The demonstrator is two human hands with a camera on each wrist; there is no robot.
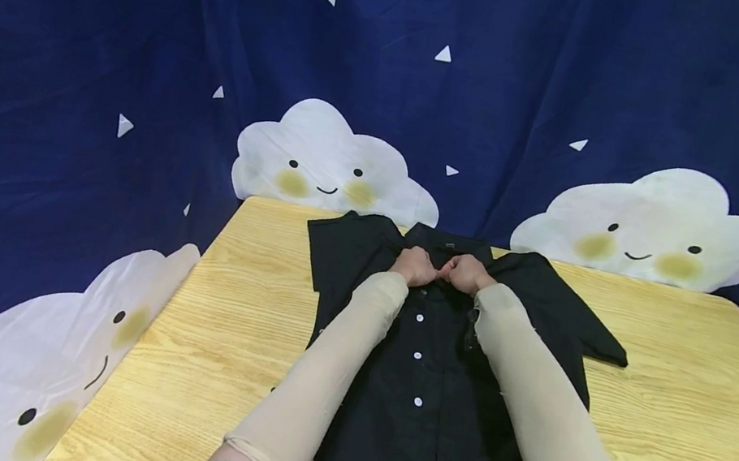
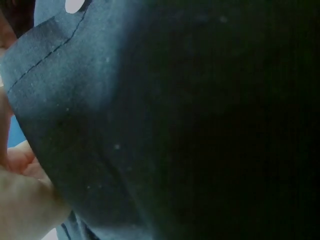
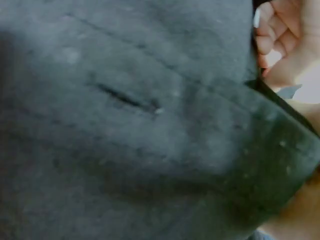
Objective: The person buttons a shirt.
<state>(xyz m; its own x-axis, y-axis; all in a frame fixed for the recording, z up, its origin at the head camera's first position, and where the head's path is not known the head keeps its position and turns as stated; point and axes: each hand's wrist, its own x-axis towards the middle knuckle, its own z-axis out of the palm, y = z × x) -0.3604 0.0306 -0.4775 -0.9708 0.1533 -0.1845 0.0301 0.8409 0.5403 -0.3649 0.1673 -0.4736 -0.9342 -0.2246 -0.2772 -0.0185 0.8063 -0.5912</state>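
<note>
A black short-sleeved shirt [image 1: 371, 429] lies face up with its collar [image 1: 438, 238] away from me. White buttons [image 1: 418, 401] run down one front edge. Just below the collar, my left hand [image 1: 417, 267] and right hand [image 1: 467, 273] meet with curled fingers, pinching the fabric of the front edges. Dark cloth fills most of the left wrist view, where a white button [image 2: 75, 5] peeks in at the top. In the right wrist view a slit buttonhole [image 3: 125, 98] shows in the stitched front strip. The pinched spot itself is hidden by the fingers.
The shirt rests on a light wooden table [image 1: 676, 383], whose wood shows on both sides of it. Behind the table hangs a dark blue curtain [image 1: 399, 63] printed with white smiling clouds [image 1: 646, 221] and small triangles.
</note>
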